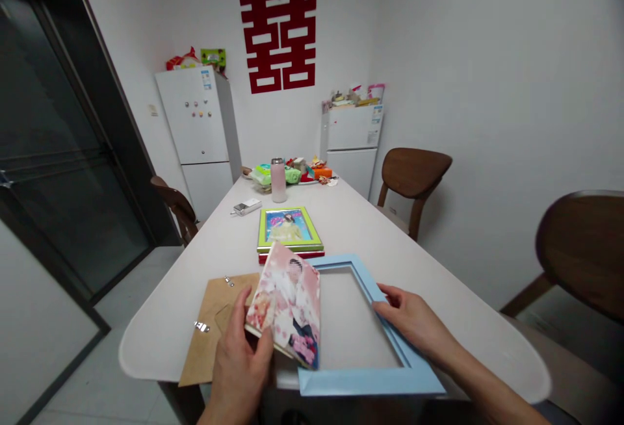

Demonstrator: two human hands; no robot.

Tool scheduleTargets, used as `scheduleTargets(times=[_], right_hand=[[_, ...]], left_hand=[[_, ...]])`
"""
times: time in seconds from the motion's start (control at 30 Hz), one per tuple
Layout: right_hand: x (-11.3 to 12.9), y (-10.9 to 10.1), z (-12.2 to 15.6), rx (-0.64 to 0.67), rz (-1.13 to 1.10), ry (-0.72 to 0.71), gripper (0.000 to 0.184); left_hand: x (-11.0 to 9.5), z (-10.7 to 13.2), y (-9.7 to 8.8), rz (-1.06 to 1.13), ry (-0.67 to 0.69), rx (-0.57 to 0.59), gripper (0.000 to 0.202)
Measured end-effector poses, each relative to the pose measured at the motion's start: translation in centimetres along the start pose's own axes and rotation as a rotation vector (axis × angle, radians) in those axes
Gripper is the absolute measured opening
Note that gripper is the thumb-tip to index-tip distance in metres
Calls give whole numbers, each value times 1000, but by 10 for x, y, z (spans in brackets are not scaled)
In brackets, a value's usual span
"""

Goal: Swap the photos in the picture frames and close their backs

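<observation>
My left hand (pixel 244 353) grips a thick photo panel (pixel 287 305) by its lower left edge, fingers closed round it. A pink portrait print covers its face, and it is tilted over the left side of a light blue picture frame (pixel 358 383). With thumb and fingers pinched, my right hand (pixel 407 314) holds the frame's right side. The frame has an open middle through which the table shows. Left of the panel lies a brown backing board (pixel 199 347) with metal clips, partly covered by my left hand and the panel.
Ahead, a green picture frame (pixel 312 233) is stacked on a red one (pixel 314 255). Beyond are a small white device (pixel 247 206), a pink bottle (pixel 278 181) and assorted packets (pixel 292 175) at the white table's (pixel 160 327) far end. Wooden chairs (pixel 414 175) stand along both sides.
</observation>
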State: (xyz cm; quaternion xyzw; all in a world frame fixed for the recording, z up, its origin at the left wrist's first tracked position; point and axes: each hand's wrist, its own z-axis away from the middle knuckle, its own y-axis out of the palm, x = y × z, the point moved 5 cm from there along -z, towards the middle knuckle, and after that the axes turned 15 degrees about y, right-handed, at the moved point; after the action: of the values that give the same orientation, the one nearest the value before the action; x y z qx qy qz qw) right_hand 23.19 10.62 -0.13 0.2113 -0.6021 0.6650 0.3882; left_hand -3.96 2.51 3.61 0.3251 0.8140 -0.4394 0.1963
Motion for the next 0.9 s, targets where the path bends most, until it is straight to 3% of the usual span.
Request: scheduleTargets(times=[0.13, 0.27, 0.43, 0.57, 0.7, 0.9], right_hand=[[2, -3, -1, -177, 318, -33, 40], [-3, 3, -2, -263, 456, -95, 42], [-6, 6, 0, -302, 516, -152, 40], [15, 4, 13, -340, 387, -278, 42], [31, 27, 18, -49, 44, -215, 46], [48, 82, 21, 385, -403, -42, 63]], left_hand=[[25, 18, 2, -90, -25, 127, 44], [26, 24, 5, -268, 104, 216, 41], [21, 23, 1, -460, 223, 240, 36], [19, 24, -1, -523, 239, 253, 37], [8, 26, 10, -472, 359, 282, 47], [-7, 26, 44, -363, 458, 471, 61]])
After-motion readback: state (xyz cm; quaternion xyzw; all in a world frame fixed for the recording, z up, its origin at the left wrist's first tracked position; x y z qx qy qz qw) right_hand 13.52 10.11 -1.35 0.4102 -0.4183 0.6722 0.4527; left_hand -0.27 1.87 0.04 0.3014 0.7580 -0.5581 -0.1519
